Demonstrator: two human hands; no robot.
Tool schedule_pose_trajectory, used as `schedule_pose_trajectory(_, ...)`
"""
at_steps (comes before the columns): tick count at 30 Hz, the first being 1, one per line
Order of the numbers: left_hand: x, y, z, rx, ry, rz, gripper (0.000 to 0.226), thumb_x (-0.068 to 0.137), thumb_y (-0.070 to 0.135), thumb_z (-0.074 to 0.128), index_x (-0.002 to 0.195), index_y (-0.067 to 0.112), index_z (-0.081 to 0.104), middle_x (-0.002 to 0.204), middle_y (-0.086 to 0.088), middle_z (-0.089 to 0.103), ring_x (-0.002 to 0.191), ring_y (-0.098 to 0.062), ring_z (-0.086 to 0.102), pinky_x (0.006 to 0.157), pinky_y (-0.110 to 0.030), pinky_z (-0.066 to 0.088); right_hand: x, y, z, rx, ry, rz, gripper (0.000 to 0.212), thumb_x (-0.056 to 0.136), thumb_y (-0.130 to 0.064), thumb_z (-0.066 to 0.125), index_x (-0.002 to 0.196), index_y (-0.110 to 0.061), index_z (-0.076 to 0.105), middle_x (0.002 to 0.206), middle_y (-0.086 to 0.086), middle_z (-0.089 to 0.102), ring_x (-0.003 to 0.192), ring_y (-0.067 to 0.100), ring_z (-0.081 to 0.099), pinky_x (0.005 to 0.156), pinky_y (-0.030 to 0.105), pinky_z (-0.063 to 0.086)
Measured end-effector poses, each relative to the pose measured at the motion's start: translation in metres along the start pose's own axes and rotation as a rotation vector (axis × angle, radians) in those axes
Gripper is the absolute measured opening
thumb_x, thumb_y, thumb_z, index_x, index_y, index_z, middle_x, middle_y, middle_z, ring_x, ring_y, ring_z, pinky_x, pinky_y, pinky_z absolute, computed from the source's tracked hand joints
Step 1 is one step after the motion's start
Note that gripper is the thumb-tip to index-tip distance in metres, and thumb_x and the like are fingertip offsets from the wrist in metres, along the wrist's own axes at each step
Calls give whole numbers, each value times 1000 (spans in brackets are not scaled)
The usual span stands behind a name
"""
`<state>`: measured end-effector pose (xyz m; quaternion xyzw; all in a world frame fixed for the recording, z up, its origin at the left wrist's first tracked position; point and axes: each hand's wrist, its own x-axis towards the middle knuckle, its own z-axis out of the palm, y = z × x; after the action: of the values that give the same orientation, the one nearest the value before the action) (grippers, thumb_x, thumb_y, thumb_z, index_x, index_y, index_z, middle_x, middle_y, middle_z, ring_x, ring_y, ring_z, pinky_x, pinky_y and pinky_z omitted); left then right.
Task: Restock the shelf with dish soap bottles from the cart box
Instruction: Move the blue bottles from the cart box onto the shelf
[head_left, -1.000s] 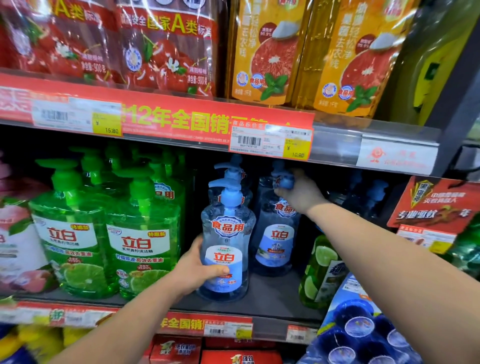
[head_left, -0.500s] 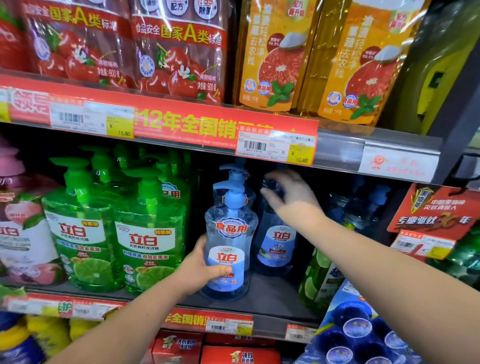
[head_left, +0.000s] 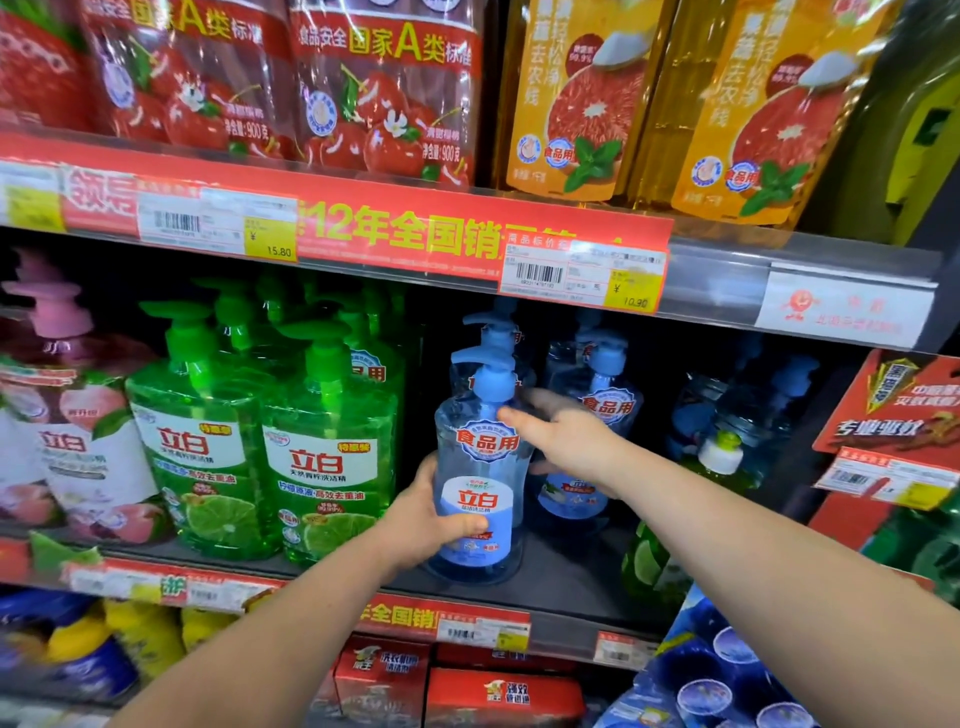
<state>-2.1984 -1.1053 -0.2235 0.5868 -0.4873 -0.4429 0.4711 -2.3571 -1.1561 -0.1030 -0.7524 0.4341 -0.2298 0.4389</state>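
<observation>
Item, middle shelf (head_left: 561, 587): I have the left hand (head_left: 415, 519) wrapped around the lower body of a clear blue dish soap bottle (head_left: 480, 467), thumb across the front label, fingers closed on its left side. The bottle stands upright near the shelf's front edge, pump head pointing left.

Item, right hand (head_left: 566, 436): fingers spread wide and loose, reaching in just right of the held bottle at its shoulder; I see the fingertips (head_left: 506, 414) at the neck, but I cannot tell whether they touch. It holds nothing.

Item, second blue bottle (head_left: 592, 415): upright, behind the right hand and further back on the shelf, partly covered by the wrist. More blue pump bottles (head_left: 748, 400) sit deep at the shelf's right end, in shadow.

Item, green lime dish soap bottles (head_left: 322, 447): upright rows left of the held bottle, at the front edge. A pink pump bottle (head_left: 57, 415) stands at the shelf's left end.

Item, upper shelf: red strawberry refill pouches (head_left: 384, 88) left, orange grapefruit pouches (head_left: 576, 104) right. A price tag (head_left: 584, 278) reading 10.90 hangs on the edge strip above the blue bottles.

Item, lower right: a pack of blue round containers (head_left: 727, 670).
</observation>
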Motion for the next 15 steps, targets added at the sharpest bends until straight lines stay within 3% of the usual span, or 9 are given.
schedule_pose_trajectory(3, 0, 0, 1, 16, 24, -9, 85, 71, 4, 79, 136, 26, 29, 108, 7, 63, 104, -15, 61, 89, -32, 51, 0, 2, 0, 37, -9, 7, 47, 94, -33, 53, 139, -23, 42, 101, -10, 58, 78, 0, 56, 67, 20, 54)
schedule_pose_trajectory(6, -2, 1, 2, 29, 36, -25, 92, 70, 4, 79, 141, 26, 25, 112, 4, 63, 107, -16, 60, 95, -35, 49, 0, 2, 0, 37, -17, 23, 46, 94, -35, 53, 138, -25, 44, 86, -16, 56, 73, 0, 56, 65, 18, 54)
schedule_pose_trajectory(9, -4, 8, 4, 40, 66, -49, 94, 70, 1, 79, 142, 22, 23, 120, -5, 61, 112, -23, 59, 100, -44, 47, -2, -2, 1, -2, 5, 1, 44, 94, -36, 53, 136, -25, 47, 95, -13, 61, 75, 1, 58, 66, 19, 51)
schedule_pose_trajectory(11, -7, 13, 6, 72, 111, -50, 91, 69, 1, 79, 141, 17, 26, 117, -6, 62, 106, -20, 60, 95, -35, 51, -4, -5, 1, -164, 67, -77, 42, 94, -36, 53, 134, -22, 51, 114, -2, 65, 89, 11, 62, 75, 23, 45)
schedule_pose_trajectory(13, -15, 19, 10, 128, 168, -24, 84, 68, 1, 80, 136, 12, 33, 114, -5, 63, 94, -11, 61, 78, -14, 51, -8, -7, 1, -275, 160, -136, 40, 95, -35, 52, 130, -16, 56, 125, 8, 64, 109, 21, 60, 82, 22, 40)
schedule_pose_trajectory(15, -26, 24, 14, 169, 243, -16, 80, 69, 4, 80, 135, 7, 36, 120, -7, 63, 96, -13, 62, 82, -19, 52, -17, -6, 1, -297, 247, -169, 39, 96, -35, 48, 128, -14, 57, 126, 10, 63, 114, 24, 57, 80, 22, 37)
